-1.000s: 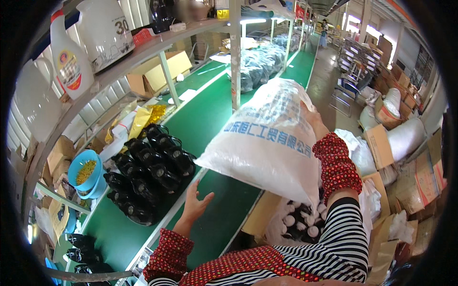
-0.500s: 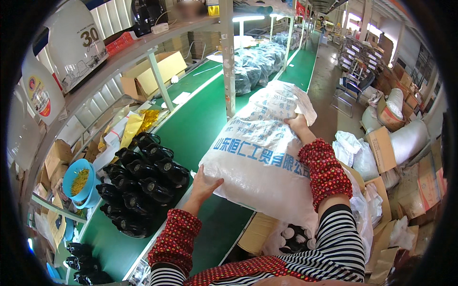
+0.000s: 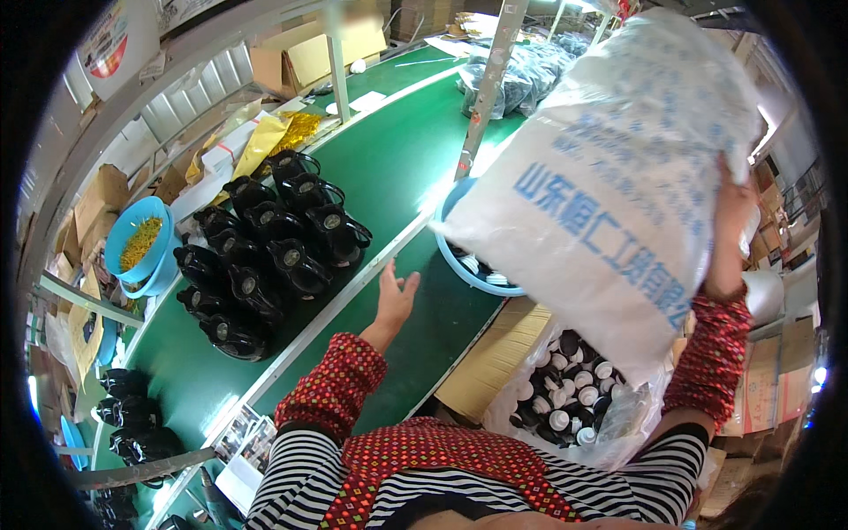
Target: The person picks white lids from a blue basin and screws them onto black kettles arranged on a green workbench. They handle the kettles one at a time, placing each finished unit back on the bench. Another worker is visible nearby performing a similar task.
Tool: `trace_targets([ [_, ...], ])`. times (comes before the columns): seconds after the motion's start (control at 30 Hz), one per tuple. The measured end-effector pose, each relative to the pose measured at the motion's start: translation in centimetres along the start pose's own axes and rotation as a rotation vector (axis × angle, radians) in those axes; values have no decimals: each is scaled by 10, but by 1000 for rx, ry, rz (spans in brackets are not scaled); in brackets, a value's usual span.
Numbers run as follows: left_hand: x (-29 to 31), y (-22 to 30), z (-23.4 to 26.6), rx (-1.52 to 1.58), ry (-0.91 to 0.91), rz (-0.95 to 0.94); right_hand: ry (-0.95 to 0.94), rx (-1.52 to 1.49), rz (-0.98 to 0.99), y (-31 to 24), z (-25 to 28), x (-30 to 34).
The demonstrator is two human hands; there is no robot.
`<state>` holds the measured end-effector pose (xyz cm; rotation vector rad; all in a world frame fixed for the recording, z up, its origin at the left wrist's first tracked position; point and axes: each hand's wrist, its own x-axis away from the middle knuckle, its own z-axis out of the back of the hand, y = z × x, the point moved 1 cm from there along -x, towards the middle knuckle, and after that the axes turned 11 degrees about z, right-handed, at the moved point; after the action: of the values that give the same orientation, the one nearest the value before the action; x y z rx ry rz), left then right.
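Note:
A large white woven plastic sack (image 3: pixel 609 194) with blue print is tilted up at the right. My right hand (image 3: pixel 731 225) grips its right edge, fingers partly hidden and blurred. My left hand (image 3: pixel 395 299) holds nothing, its fingers apart over the conveyor's near rail. Beneath the sack's left corner stands a blue basin (image 3: pixel 447 250), partly covered, with black and white pieces inside. Below the sack, a plastic-lined box holds many black and white stopper-like caps (image 3: pixel 565 389).
Glossy black plastic pieces with handles (image 3: pixel 265 256) stand grouped on the green conveyor (image 3: pixel 389 185). Stacked blue bowls (image 3: pixel 140 247) with yellow bits stand at the left. A metal post (image 3: pixel 486 93) rises beyond the basin. A cardboard flap (image 3: pixel 490 358) borders the caps.
The sack has been lifted and swung right in my right hand, uncovering the blue basin and more of the caps. My left hand has let go of it. The view has shifted too.

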<state>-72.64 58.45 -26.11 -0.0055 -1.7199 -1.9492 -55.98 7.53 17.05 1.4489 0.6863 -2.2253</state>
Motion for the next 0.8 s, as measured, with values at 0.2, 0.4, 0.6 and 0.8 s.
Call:
trace_targets([
  [0.2,-16,27,-74,137,-281,426,175,203,2,-19,102,-51],
  [0.4,-77,21,-126,381,-279,649,191,263,-17,8,121,-44],
  [0.6,-93,2,-147,426,-120,645,119,285,-43,69,110,-31],
  [0.8,1,-22,-49,417,-62,642,67,127,12,87,53,-2],
])
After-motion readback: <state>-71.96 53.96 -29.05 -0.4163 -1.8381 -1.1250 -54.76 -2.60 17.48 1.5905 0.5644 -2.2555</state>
